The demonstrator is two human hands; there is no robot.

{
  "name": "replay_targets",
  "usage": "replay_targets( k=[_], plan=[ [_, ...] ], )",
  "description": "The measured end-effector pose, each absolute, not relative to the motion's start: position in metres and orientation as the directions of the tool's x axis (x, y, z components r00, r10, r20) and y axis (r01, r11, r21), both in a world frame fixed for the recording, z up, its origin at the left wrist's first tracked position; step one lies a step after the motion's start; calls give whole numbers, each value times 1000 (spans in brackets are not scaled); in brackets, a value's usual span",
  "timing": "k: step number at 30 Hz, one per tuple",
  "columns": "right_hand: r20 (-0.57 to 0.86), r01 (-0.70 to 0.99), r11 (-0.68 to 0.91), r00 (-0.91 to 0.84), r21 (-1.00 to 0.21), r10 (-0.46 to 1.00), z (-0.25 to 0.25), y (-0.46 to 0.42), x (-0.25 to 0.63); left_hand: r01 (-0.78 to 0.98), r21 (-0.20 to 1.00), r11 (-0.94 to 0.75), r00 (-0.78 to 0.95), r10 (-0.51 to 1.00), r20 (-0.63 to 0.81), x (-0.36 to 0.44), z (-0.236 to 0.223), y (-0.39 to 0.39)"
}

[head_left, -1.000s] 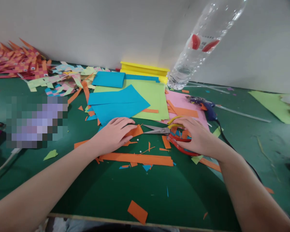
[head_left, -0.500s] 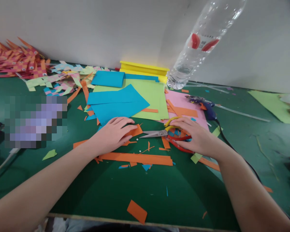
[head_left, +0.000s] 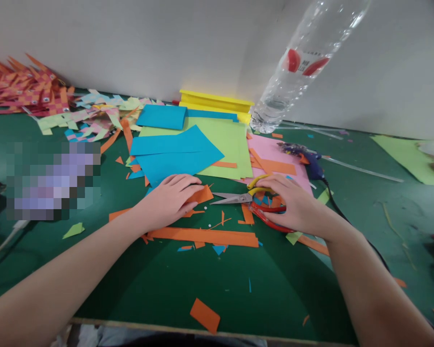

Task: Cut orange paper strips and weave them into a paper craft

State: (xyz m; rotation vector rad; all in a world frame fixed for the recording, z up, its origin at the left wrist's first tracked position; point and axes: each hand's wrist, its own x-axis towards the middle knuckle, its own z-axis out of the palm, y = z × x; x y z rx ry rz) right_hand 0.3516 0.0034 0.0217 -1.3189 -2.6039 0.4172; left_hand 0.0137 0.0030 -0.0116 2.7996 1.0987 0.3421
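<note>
My left hand (head_left: 173, 195) is closed on a small piece of orange paper (head_left: 203, 194), whose right end sticks out past the fingers. My right hand (head_left: 289, 202) grips a pair of scissors (head_left: 244, 198) by the yellow and red handles. Their blades are parted and point left, with the tips close to the orange paper. Below the blades lie thin orange scraps (head_left: 223, 218) and a long orange paper strip (head_left: 206, 236). Blue paper (head_left: 177, 152) lies on green sheets (head_left: 235, 149) just beyond my left hand.
A tilted plastic bottle (head_left: 292, 72) stands behind my right hand. To the right, a glue gun (head_left: 309, 161) rests on pink paper (head_left: 271, 144), its cord trailing toward me. Woven paper pieces (head_left: 32, 91) are heaped at far left, near a blurred-out device (head_left: 58, 183) with a cable.
The scissor blades have spread slightly wider. Both hands stay in nearly the same place, the left still on the orange paper.
</note>
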Motion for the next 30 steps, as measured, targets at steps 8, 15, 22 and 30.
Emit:
replay_targets(
  k=[8, 15, 22, 30],
  plan=[
    [22, 789, 530, -551, -311, 834, 22, 4, 349, 650, 201, -733, 714, 680, 168, 14, -11, 3],
    [40, 731, 589, -615, -344, 788, 21, 5, 352, 653, 203, -730, 713, 682, 162, 15, -9, 3],
    [71, 709, 597, -620, -377, 781, 23, 4, 349, 650, 201, -733, 717, 679, 158, 15, -8, 2],
    [42, 720, 576, -610, -387, 791, 20, 4, 349, 630, 242, -738, 733, 668, 128, 13, -9, 3]
  ],
)
